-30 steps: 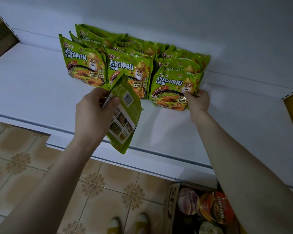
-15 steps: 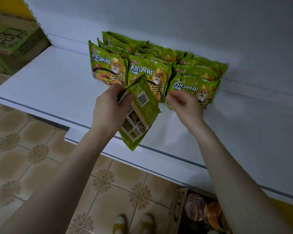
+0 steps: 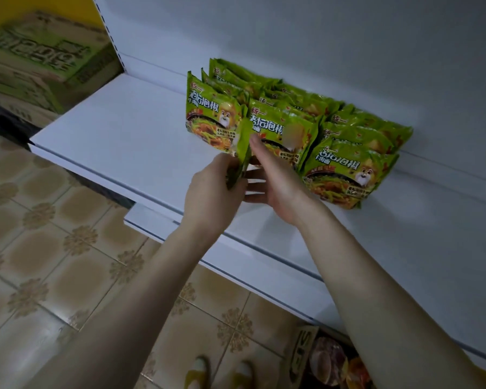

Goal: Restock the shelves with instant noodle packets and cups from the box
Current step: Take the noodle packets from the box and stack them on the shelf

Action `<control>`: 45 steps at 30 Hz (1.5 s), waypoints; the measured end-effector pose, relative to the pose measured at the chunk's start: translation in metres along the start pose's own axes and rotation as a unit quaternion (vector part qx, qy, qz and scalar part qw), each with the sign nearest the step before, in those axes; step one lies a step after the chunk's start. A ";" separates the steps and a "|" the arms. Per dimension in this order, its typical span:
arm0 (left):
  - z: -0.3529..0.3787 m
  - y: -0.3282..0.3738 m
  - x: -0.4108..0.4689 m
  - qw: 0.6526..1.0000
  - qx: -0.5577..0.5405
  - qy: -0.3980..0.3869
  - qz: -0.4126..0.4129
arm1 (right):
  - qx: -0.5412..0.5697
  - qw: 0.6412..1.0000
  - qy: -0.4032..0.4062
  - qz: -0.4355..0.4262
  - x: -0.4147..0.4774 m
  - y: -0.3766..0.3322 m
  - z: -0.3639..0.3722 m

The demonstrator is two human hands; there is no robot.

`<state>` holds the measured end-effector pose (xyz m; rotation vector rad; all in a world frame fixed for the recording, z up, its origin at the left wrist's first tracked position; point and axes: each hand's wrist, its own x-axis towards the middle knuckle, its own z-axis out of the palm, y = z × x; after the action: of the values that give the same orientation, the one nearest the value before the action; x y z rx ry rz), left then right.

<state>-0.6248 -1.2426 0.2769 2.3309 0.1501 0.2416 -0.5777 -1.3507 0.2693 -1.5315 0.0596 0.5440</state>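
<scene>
reaching over, right hand [image 3: 278, 183] now touches left hand's [image 3: 208, 189] turned packet [image 3: 243, 148].

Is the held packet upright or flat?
Upright, edge-on: the left hand grips the packet on end, right hand resting against it, before the middle row.

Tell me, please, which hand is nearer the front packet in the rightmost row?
Right. The right hand sits just left of the front rightmost packet; the left hand is farther left, holding the loose packet.
</scene>
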 end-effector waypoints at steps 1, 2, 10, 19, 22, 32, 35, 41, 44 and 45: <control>0.002 0.002 -0.004 1.000 0.002 -0.002 0.023 | 0.006 1.000 0.015 -0.007 0.003 -0.005 0.003; 0.003 0.003 -0.008 0.999 0.001 -0.005 0.051 | 0.008 0.999 0.039 -0.016 0.005 -0.009 0.006; -0.003 -0.017 -0.006 0.991 -0.121 0.053 0.033 | -0.003 0.995 0.085 -0.053 0.023 -0.011 -0.006; -0.022 -0.078 0.017 0.922 -0.287 -0.005 -0.262 | 0.122 0.992 0.001 0.035 0.035 0.000 -0.012; -0.033 -0.084 0.019 0.934 -0.295 0.029 -0.198 | 0.089 0.995 -0.019 0.049 0.041 0.005 -0.004; -0.081 -0.122 0.051 0.983 -0.033 -0.174 0.048 | -0.102 0.990 -0.095 0.007 0.060 0.001 0.046; -0.087 -0.141 0.058 0.985 -0.071 -0.153 0.035 | -0.173 0.982 -0.064 -0.033 0.070 -0.005 0.069; -0.087 -0.178 0.076 0.966 -0.241 -0.038 -0.089 | -0.108 0.944 0.260 -0.170 0.094 0.003 0.101; -0.080 -0.184 0.085 0.947 -0.291 0.016 -0.138 | -0.043 0.938 0.322 -0.124 0.098 0.023 0.109; -0.077 -0.184 0.087 0.934 -0.320 0.025 -0.158 | -0.017 0.949 0.302 -0.085 0.099 0.033 0.111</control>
<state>-0.5633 -1.0456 0.2080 1.6234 0.4036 0.1575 -0.5357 -1.2176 0.2090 -1.6718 0.3868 -0.0760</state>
